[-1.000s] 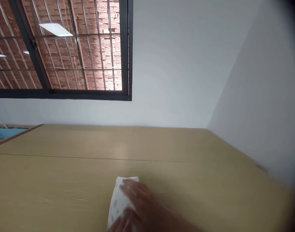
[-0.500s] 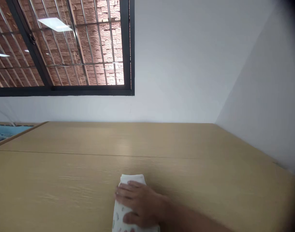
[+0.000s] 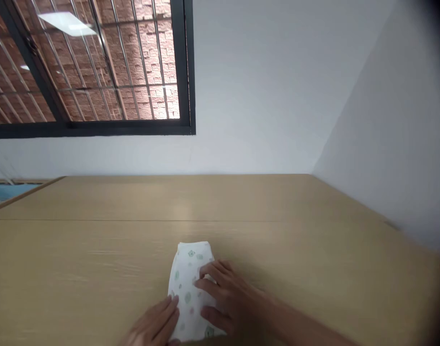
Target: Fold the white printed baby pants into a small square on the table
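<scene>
A folded white cloth [image 3: 187, 288] with small green and greyish prints lies flat on the wooden surface, its narrower end pointing away from me. My left hand [image 3: 155, 324] rests at the cloth's lower left edge, fingers stretched out and fingertips touching the fabric. From the right, my right hand [image 3: 222, 295] reaches over the cloth's right side with bent fingers and the thumb apart. Its fingertips are on or just above the fabric; I cannot tell which. Part of the right edge is hidden under that hand.
The light wooden tabletop [image 3: 97, 269] stretches back to a white wall [image 3: 259, 96], with a thin seam running across it. A dark-framed window [image 3: 126, 127] with bars is at upper left. Beyond the left edge lies something light blue [image 3: 11, 191].
My right hand has shifted right and lifted its fingers from lying flat across the cloth, uncovering the print. My left hand has come into view at the left edge. The view has tilted slightly.
</scene>
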Demonstrator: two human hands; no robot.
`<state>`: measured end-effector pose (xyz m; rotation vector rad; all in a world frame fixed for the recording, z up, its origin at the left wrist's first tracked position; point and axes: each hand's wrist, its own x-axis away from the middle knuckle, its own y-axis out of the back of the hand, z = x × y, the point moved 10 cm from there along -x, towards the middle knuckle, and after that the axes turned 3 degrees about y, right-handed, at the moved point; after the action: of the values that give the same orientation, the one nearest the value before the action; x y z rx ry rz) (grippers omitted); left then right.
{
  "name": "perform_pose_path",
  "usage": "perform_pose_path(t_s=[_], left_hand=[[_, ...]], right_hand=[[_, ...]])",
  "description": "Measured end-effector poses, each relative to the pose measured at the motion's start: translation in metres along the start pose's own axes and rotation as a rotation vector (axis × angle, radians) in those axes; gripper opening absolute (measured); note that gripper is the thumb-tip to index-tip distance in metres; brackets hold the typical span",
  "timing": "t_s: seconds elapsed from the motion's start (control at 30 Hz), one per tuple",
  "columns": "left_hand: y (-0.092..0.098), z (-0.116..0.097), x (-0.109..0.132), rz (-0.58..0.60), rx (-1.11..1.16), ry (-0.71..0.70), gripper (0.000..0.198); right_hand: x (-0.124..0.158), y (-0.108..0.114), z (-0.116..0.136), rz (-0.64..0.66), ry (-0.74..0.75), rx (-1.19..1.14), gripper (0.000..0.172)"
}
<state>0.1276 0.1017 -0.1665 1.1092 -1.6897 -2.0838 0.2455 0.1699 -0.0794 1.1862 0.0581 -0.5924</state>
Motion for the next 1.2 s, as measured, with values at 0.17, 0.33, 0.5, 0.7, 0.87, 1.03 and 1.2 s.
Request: perform_pose_path(t_s=[0.17, 0.33, 0.5, 0.7, 0.87, 1.03, 1.2], left_hand=[[0.039, -0.008, -0.029, 0.014, 0.039, -0.004, 0.035], [0.039, 0.019, -0.054, 0.183, 0.334, 0.189, 0.033], [0.032, 0.040, -0.050, 0.312, 0.504, 0.296, 0.019], [0.033, 0.076, -0.066, 0.154, 0.700, 0.510, 0.028], [0.025, 0.117, -0.094, -0.008, 0.578, 0.649, 0.032], [0.004, 0.126, -0.100, -0.085, 0.366, 0.617, 0.014], [0.018, 0.087, -0.107, -0.256, 0.147, 0.478, 0.034]], right_hand=[[0.032, -0.009, -0.004, 0.069, -0.058, -0.081, 0.054], [0.042, -0.011, -0.012, 0.027, -0.039, -0.115, 0.067], [0.043, -0.003, -0.017, -0.102, -0.058, -0.182, 0.045], [0.029, 0.011, -0.059, -0.285, -0.341, -0.340, 0.014], [0.013, 0.013, -0.104, -0.423, -0.524, -0.214, 0.013], [0.007, 0.012, -0.118, -0.440, -0.591, -0.013, 0.019], [-0.004, 0.032, -0.073, -0.490, -0.420, 0.299, 0.024]])
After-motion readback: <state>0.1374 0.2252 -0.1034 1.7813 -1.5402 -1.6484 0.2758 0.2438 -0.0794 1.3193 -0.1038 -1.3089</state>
